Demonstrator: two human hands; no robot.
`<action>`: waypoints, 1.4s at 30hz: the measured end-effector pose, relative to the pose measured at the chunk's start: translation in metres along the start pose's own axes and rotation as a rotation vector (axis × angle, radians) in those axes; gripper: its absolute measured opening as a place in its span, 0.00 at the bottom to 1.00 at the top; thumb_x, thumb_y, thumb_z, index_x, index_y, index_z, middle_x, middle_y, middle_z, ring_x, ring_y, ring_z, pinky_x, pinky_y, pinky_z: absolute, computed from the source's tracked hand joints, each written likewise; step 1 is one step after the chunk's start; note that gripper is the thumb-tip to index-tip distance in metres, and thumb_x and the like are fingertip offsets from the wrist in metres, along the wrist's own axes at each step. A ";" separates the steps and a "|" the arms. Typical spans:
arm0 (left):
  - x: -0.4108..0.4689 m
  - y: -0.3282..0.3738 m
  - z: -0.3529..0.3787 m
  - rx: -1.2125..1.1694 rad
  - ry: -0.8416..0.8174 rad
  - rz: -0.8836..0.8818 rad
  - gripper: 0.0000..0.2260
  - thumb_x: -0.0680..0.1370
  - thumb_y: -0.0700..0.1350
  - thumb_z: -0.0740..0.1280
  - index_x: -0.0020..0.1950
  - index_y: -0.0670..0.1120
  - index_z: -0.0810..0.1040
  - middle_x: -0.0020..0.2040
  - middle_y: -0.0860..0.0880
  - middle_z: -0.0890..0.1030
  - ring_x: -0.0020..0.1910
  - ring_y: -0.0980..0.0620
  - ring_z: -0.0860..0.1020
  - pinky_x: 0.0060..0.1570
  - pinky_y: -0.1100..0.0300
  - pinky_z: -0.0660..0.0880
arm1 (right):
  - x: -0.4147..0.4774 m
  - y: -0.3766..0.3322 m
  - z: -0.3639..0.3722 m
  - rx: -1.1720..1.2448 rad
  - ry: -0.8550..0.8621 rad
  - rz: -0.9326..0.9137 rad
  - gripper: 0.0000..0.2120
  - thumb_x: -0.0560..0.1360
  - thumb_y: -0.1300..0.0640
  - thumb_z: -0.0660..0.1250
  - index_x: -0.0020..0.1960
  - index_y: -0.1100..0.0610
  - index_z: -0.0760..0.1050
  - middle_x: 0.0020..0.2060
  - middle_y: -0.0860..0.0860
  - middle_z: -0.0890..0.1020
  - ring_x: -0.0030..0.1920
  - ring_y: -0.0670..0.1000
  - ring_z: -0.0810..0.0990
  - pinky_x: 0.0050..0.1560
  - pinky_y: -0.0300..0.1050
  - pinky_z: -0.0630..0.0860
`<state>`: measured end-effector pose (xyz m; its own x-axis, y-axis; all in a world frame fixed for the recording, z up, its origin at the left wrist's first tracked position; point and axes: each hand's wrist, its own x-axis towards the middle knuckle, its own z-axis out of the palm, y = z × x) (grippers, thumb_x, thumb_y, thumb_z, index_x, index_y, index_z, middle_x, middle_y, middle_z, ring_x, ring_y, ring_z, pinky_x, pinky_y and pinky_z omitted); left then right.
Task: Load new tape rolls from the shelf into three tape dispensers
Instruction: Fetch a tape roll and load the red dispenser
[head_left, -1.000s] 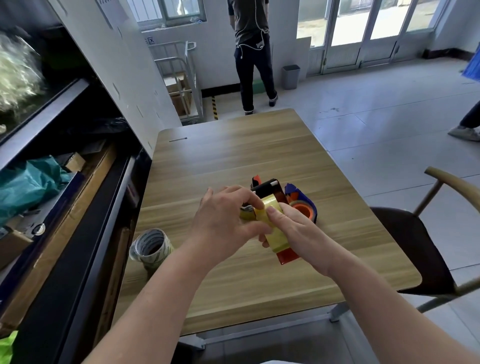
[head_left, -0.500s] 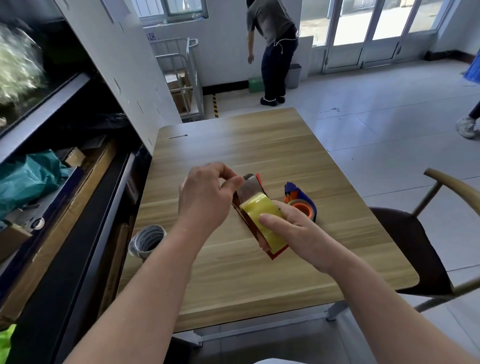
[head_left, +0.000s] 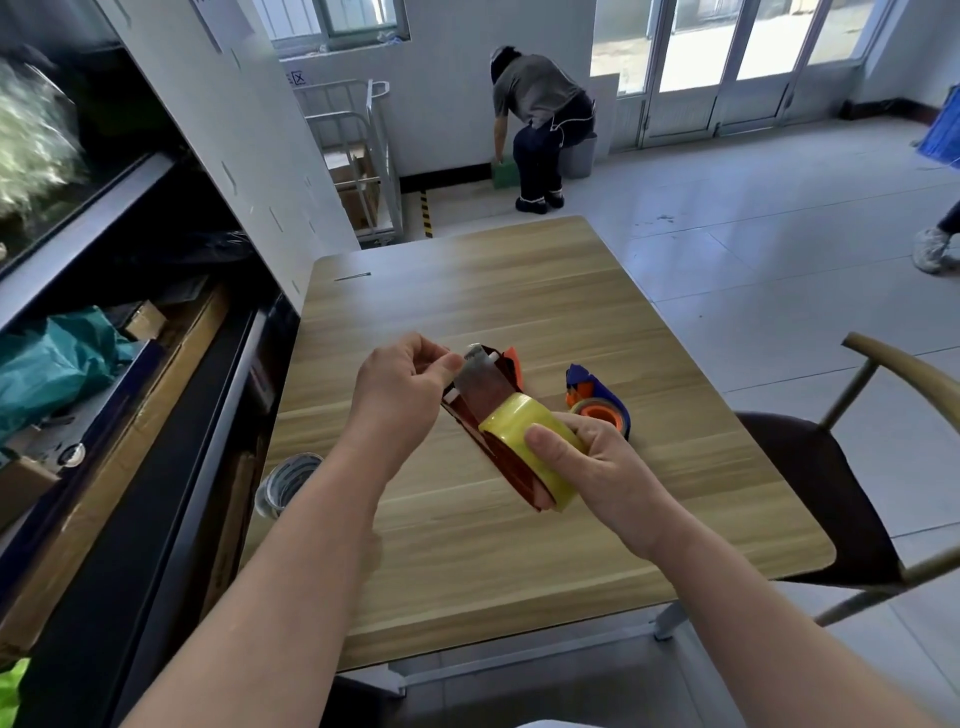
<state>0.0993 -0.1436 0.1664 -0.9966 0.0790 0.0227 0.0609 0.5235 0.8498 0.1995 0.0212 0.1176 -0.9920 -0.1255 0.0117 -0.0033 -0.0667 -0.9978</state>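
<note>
Forearms reach in from the bottom edge, both bare, meeting above a wooden table (head_left: 519, 561). Right hand (head_left: 597, 467) is closed around a yellow tape roll (head_left: 511, 423) seated in a red tape dispenser (head_left: 498, 457), thumb pressed on the roll's outer face, the dispenser held tilted above the tabletop. Left hand (head_left: 400, 395) is curled, thumb and forefinger pinching the loose end of the tape strip (head_left: 475, 376) that runs from the roll up to the dispenser's front end by its metal blade; the remaining fingers are folded in. Just beyond the right hand, a blue tape dispenser (head_left: 597, 395) with an orange core lies on the table, apart from the red one. At the table's left edge, beside the left forearm, a roll of clear tape (head_left: 285, 480) stands partly over the gap by the shelf unit (head_left: 130, 415), whose lower level holds cardboard boxes and a teal bag (head_left: 52, 364). To the right a wooden-armed chair (head_left: 831, 493) sits against the table. Farther off, on the tiled floor, a person in a grey shirt (head_left: 540, 130) bends down near a grey bin, next to a metal cart (head_left: 358, 156) carrying boxes.
</note>
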 end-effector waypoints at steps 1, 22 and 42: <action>0.000 0.000 0.000 -0.002 0.000 0.001 0.06 0.78 0.47 0.69 0.41 0.50 0.78 0.45 0.49 0.83 0.45 0.48 0.80 0.47 0.53 0.77 | 0.000 -0.002 0.000 0.004 -0.034 0.016 0.22 0.74 0.43 0.64 0.50 0.63 0.76 0.39 0.55 0.79 0.37 0.47 0.79 0.40 0.37 0.76; -0.003 0.000 -0.010 0.150 0.041 0.017 0.08 0.78 0.50 0.68 0.40 0.49 0.78 0.38 0.51 0.80 0.38 0.51 0.75 0.40 0.55 0.72 | -0.003 -0.014 -0.001 0.053 -0.119 0.069 0.21 0.71 0.46 0.68 0.51 0.64 0.78 0.39 0.56 0.81 0.38 0.47 0.81 0.42 0.38 0.77; 0.019 0.007 -0.029 0.247 0.267 0.095 0.08 0.79 0.51 0.66 0.46 0.47 0.78 0.53 0.47 0.78 0.52 0.46 0.77 0.53 0.47 0.76 | -0.007 -0.033 0.004 0.004 0.026 -0.026 0.17 0.70 0.43 0.70 0.36 0.58 0.78 0.26 0.49 0.78 0.26 0.45 0.75 0.30 0.37 0.73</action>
<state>0.0796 -0.1628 0.1882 -0.9632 -0.0696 0.2597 0.1331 0.7160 0.6853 0.2068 0.0207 0.1509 -0.9945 -0.0980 0.0358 -0.0286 -0.0739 -0.9969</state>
